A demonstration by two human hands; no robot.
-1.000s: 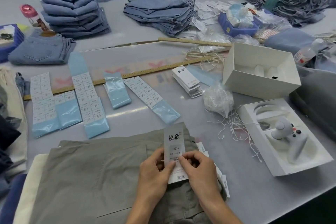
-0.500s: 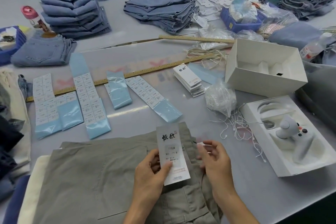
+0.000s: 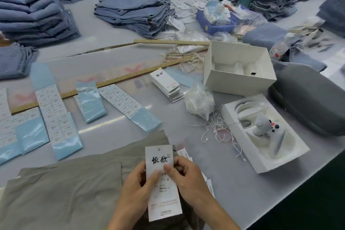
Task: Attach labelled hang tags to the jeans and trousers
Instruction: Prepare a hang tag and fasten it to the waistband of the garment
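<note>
Head view: low in the middle of the frame, a white card hang tag with black brush lettering (image 3: 164, 183) stands upright over a pair of folded olive-grey trousers (image 3: 61, 192) that fills the lower left. The left hand (image 3: 136, 190) grips the tag's left edge, thumb laid across its face and fingers curled behind. The right hand (image 3: 188, 179) pinches the tag's right edge, thumb pressed on the printed size label at mid-tag, the other fingers bent close together beside it. More white tags (image 3: 186, 155) peek out just right of the right hand, lying on the trousers' edge.

On the grey worktop (image 3: 242, 192), at mid-left, lie strips of small white printed labels on pale blue glossy backing (image 3: 56, 115), side by side. A long wooden ruler (image 3: 115, 80) runs diagonally above them. A small stack of white hang tags (image 3: 167, 85) sits at centre, with a clear plastic bag of white string loops (image 3: 198, 102) just to its right and loose white strings (image 3: 218, 127) scattered below the bag. An open white cardboard box (image 3: 239, 67) stands at right of centre; below it a white moulded tray (image 3: 265, 136) holds a pale grey handheld controller (image 3: 265, 127). Folded blue jeans in stacks (image 3: 130, 13) occupy the upper left and top of the frame, and a blue plastic bin (image 3: 216, 24) sits at upper right of centre.
</note>
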